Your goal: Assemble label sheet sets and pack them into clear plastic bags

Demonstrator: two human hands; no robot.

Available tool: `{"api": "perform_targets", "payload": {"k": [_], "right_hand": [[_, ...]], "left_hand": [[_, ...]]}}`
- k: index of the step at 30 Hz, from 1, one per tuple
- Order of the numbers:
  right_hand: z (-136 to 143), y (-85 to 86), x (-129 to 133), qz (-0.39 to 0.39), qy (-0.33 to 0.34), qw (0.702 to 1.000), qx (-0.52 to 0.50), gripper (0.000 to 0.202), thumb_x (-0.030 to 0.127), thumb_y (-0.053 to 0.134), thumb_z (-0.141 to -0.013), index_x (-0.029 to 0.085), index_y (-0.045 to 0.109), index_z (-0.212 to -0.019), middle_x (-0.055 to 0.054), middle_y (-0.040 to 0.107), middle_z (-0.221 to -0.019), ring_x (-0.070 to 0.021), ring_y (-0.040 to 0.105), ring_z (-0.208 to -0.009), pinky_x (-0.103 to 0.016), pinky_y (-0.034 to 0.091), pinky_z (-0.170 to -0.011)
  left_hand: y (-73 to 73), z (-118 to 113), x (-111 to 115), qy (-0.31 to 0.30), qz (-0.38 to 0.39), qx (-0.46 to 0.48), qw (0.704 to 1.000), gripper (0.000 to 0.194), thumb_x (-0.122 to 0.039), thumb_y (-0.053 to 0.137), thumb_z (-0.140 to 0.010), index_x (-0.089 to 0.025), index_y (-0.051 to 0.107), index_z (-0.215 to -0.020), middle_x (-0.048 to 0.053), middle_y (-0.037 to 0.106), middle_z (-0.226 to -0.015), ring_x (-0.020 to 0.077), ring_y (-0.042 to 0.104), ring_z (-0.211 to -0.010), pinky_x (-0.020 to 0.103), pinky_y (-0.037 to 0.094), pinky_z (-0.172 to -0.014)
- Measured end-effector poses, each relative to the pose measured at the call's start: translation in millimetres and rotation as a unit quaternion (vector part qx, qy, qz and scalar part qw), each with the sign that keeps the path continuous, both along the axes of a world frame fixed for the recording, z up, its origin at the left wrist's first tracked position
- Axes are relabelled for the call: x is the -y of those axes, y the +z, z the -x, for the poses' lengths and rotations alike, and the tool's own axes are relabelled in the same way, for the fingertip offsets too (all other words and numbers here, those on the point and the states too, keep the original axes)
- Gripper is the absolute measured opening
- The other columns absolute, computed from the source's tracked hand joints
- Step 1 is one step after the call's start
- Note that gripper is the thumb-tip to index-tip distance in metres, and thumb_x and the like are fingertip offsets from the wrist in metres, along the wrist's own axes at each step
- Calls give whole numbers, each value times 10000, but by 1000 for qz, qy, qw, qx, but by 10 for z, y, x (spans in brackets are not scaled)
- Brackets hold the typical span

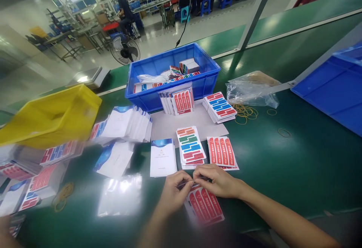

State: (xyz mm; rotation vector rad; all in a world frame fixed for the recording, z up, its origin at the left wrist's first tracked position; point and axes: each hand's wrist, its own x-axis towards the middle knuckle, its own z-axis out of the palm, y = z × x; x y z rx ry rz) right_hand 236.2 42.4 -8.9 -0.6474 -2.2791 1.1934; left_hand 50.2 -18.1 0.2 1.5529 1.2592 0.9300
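My left hand (175, 190) and my right hand (216, 180) meet at the top edge of a clear bag (192, 212) with a red label sheet (206, 204) inside. The fingers of both hands are pinched on that edge, partly hiding it. Just beyond them lie a stack of multicoloured label sheets (190, 146) and a small pile of red label sheets (223, 151). White booklets (163, 159) with blue tops are left of these. Farther left, a flat clear plastic bag (120, 195) reflects the light.
Behind stands a blue bin (172, 85) of packed sheets, with bagged red labels (181, 100) before it. Rubber bands (244, 114) and plastic bags (253, 85) lie right. A yellow bin (53, 116), booklet stacks (127, 123) and another person's arm (7, 229) are left.
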Motion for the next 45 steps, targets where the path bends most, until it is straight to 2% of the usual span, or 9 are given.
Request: {"api": "perform_targets", "payload": {"k": [12, 20, 27, 31, 34, 36, 39, 42, 45], "right_hand": [[-84, 81, -87, 91, -43, 994, -44, 124, 211, 513, -885, 167, 585, -794, -24, 620, -760, -121, 554, -672, -209, 420, -588], [-165, 63, -144, 149, -63, 982, -98, 187, 287, 540, -883, 156, 617, -773, -44, 618, -745, -158, 563, -695, -268, 435, -639], [-188, 110, -179, 166, -14, 985, 41, 286, 394, 645, -803, 168, 622, -977, -29, 621, -836, -107, 490, -572, -221, 395, -524], [-146, 76, -149, 145, 20, 987, 59, 311, 437, 589, -841, 159, 578, -701, 26, 492, -585, -97, 436, -513, -211, 339, -478], [-123, 171, -202, 207, 1, 978, 27, 405, 493, 535, -858, 172, 481, -617, 47, 409, -530, -88, 422, -456, -204, 329, -423], [-113, 329, -348, 226, -39, 973, 1, 398, 526, 534, -849, 168, 514, -675, 40, 450, -552, -91, 446, -452, -205, 361, -415], [-59, 616, -783, 145, -140, 979, -36, 370, 508, 568, -839, 166, 549, -700, 23, 511, -548, -113, 510, -481, -227, 429, -466], [53, 784, -1389, 67, -206, 974, -71, 356, 510, 588, -816, 169, 552, -719, 7, 553, -589, -136, 558, -526, -249, 471, -500], [166, 757, -1893, 25, -257, 961, -95, 369, 496, 564, -819, 164, 571, -980, -99, 642, -959, -224, 639, -837, -323, 547, -641]], "left_hand": [[3, 174, -22, 42, 18, 54, 998, 151, -266, 585, -836, -148, 587, -742, 40, 587, -732, 148, 540, -677, 246, 408, -600], [-32, 310, 6, 32, -46, 33, 998, 190, -261, 545, -870, -159, 545, -710, 21, 558, -685, 139, 511, -658, 261, 380, -612], [-32, 336, 14, 27, -101, 69, 992, 198, -240, 508, -888, -172, 538, -704, 18, 566, -696, 141, 521, -662, 270, 383, -612], [-38, 349, 17, 42, -136, 82, 986, 212, -249, 499, -890, -176, 548, -697, 22, 556, -679, 149, 523, -660, 281, 389, -607], [-32, 418, -4, 68, -181, 48, 980, 260, -398, 462, -899, -187, 603, -841, 61, 597, -800, 201, 568, -788, 344, 445, -711], [-48, 489, -27, 86, -214, -41, 972, 423, -530, 477, -858, -196, 585, -1095, 119, 619, -1061, 276, 558, -1032, 440, 437, -885], [-121, 584, -69, 99, -211, -248, 940, 728, -518, 614, -775, -196, 373, -1382, 149, 463, -1399, 336, 343, -1336, 544, 282, -1074], [-205, 628, -104, 89, -149, -378, 909, 921, -447, 690, -712, -169, 230, -1459, 154, 338, -1491, 358, 204, -1405, 618, 182, -1106], [-235, 656, -117, 73, -92, -415, 902, 958, -395, 723, -664, -169, 243, -1463, 149, 299, -1501, 364, 186, -1404, 639, 161, -1111]]}}
